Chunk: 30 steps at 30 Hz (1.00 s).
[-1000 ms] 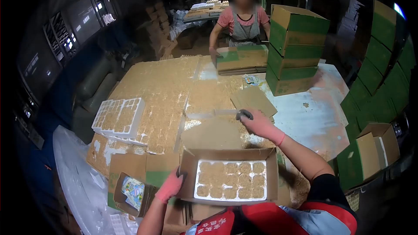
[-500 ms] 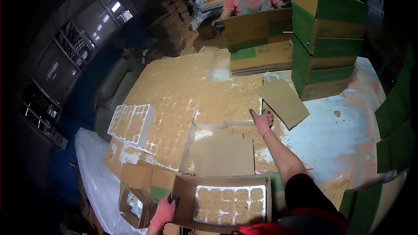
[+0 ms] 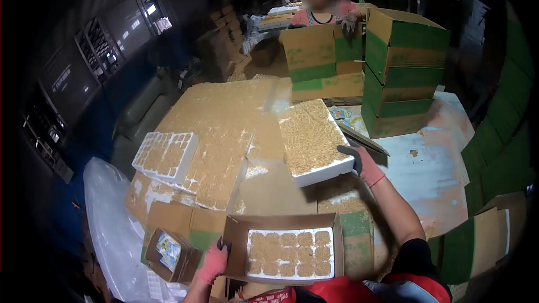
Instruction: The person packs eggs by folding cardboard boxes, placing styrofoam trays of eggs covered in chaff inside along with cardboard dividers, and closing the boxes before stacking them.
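We've only got one view here, a fisheye camera worn on the head, looking forward and down across the big pale table (image 3: 426, 174). It sits close above the open brown cardboard box (image 3: 236, 241) at the bottom edge, and faces a co-worker far across, with dark, curved corners.

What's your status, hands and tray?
Right hand gripping white tray, near end raised. Left hand holding open box. Box already holds a filled tray.

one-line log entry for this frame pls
right hand: lifting white tray by near corner | left hand: gripping open carton edge | carton holds filled tray
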Motion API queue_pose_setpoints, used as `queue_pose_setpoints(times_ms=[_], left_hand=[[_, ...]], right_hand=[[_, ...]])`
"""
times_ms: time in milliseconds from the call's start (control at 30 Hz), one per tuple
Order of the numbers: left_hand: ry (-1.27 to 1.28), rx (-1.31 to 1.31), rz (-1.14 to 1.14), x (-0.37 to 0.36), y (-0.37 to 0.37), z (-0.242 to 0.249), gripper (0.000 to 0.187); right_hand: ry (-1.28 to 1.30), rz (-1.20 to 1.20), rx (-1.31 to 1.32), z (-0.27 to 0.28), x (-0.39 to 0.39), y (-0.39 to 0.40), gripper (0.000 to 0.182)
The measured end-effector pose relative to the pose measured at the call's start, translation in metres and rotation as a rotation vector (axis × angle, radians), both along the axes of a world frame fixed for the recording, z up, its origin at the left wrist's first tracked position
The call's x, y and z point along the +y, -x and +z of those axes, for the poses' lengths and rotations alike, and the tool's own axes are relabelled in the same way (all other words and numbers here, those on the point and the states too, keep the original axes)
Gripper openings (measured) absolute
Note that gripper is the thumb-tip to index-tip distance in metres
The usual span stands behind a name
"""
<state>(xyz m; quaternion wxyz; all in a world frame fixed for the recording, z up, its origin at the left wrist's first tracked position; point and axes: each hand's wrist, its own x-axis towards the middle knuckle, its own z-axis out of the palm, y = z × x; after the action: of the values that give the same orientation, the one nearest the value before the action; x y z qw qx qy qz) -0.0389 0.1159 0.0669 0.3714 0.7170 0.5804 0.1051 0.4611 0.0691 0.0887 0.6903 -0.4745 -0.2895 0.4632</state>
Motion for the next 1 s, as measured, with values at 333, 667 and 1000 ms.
queue_pose_setpoints(times_ms=[333, 667, 1000], left_hand=[[0.568, -0.932, 0.003, -0.002, 0.006, 0.008, 0.037], [0.54, -0.992, -0.071, -0.007, 0.034, -0.03, 0.042], [0.328, -0.727, -0.104, 0.002, 0.01, -0.027, 0.039]], right_hand=[[0.268, 0.549, -0.602, 0.13, -0.143, 0.097, 0.059], [0.119, 1.015, -1.056, 0.066, -0.058, 0.138, 0.041], [0.287, 0.845, -1.619, 0.02, -0.09, 0.202, 0.044]])
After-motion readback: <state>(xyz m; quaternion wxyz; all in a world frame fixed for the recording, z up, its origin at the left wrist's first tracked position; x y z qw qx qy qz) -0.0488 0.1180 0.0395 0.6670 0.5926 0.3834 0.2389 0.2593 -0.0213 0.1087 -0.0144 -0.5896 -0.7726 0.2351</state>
